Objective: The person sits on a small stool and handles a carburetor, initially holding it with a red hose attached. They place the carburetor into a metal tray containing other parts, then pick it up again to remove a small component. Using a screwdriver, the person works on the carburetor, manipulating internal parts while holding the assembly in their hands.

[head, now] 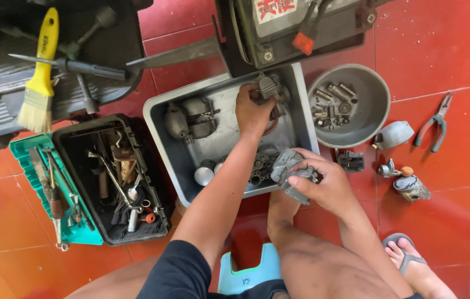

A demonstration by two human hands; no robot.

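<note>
My left hand (252, 109) reaches into a grey metal tray (225, 145) and grips a small grey metal engine part (268, 86) at its far end. My right hand (323, 181) holds another grey cast metal part (290, 173) over the tray's near right corner. Inside the tray lie two rounded metal housings (189, 118) at the left and several small cylindrical pieces (257, 166) near the front.
A round grey bowl (370, 111) with bolts and screws stands right of the tray. Pliers (437, 124) and small parts (409, 185) lie on the red tile floor. An open black toolbox (110, 177) with a teal tray sits left. A yellow brush (40, 72) rests on an engine.
</note>
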